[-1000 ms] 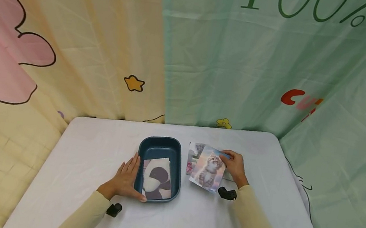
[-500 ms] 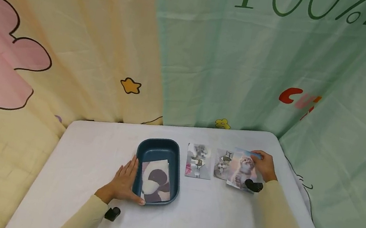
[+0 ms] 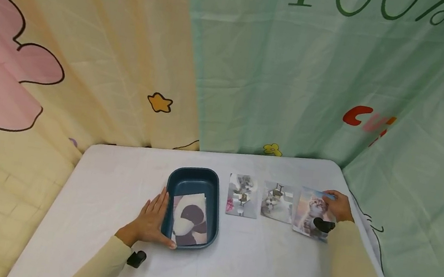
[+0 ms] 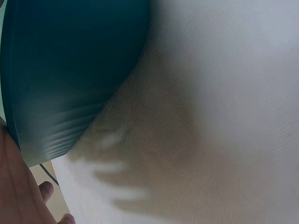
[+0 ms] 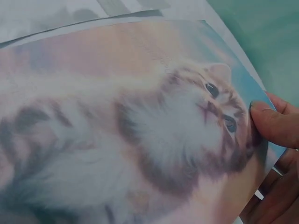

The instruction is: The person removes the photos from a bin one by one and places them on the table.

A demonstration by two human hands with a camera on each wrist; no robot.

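Note:
A picture card of a fluffy kitten (image 3: 307, 212) stands at the far right of a row, its upper right corner pinched between the thumb and fingers of my right hand (image 3: 338, 207). In the right wrist view the thumb presses on the card's printed face while the other fingers are behind it. My left hand (image 3: 146, 224) rests along the left side of a dark blue tray (image 3: 196, 185), fingers straight, thumb at the near left corner. Inside the tray lies a card with grey and cream shapes (image 3: 193, 219). The left wrist view shows the tray's outer wall (image 4: 74, 70) close up.
Two more picture cards lie flat between the tray and the kitten card: a grey one with a pink spot (image 3: 244, 196) and another greyish one (image 3: 278, 202). A white cloth (image 3: 245, 271) covers the table. Printed curtains (image 3: 265, 78) hang behind and beside it.
My right hand has carried the kitten card rightward, off the two greyish cards, to the row's right end. The middle card is now uncovered. My left hand stays at the tray.

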